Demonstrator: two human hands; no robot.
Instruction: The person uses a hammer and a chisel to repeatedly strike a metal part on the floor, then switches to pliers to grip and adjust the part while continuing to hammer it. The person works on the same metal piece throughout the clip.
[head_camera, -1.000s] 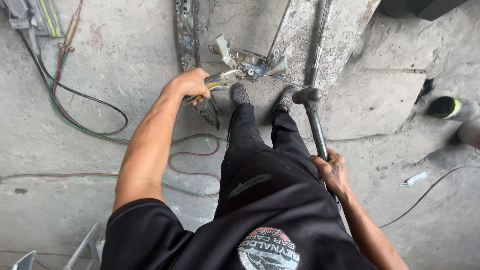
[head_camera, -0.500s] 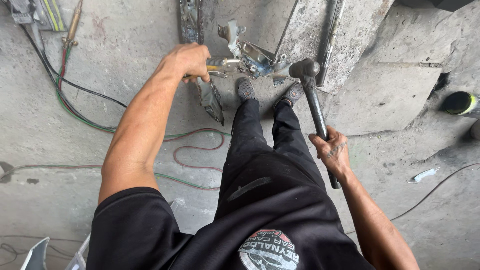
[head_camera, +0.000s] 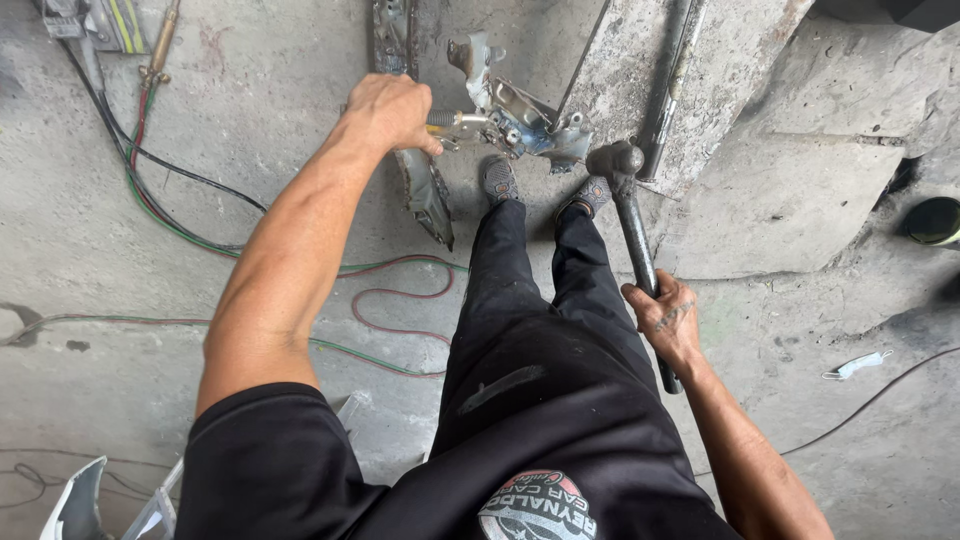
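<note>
My left hand (head_camera: 388, 110) is stretched forward and closed around the handle of a tool whose jaws clamp a bent metal bracket (head_camera: 520, 112) on the concrete floor, just beyond my shoes. My right hand (head_camera: 668, 322) grips the shaft of a steel hammer (head_camera: 630, 215). The hammer head hangs right beside the bracket's right end, above my right shoe (head_camera: 592, 194). My legs in black trousers run down the middle of the view.
A rusty metal strip (head_camera: 425, 195) lies under my left hand. Green, red and black hoses (head_camera: 180, 225) snake over the floor at left, leading to a torch (head_camera: 158, 45). Concrete slabs (head_camera: 780, 200) and a steel bar (head_camera: 668, 85) lie at right. White panel pieces (head_camera: 80, 500) sit bottom left.
The hammer has swung forward and left, so its head now sits close to the bracket. My left hand keeps its hold on the tool clamping the bracket.
</note>
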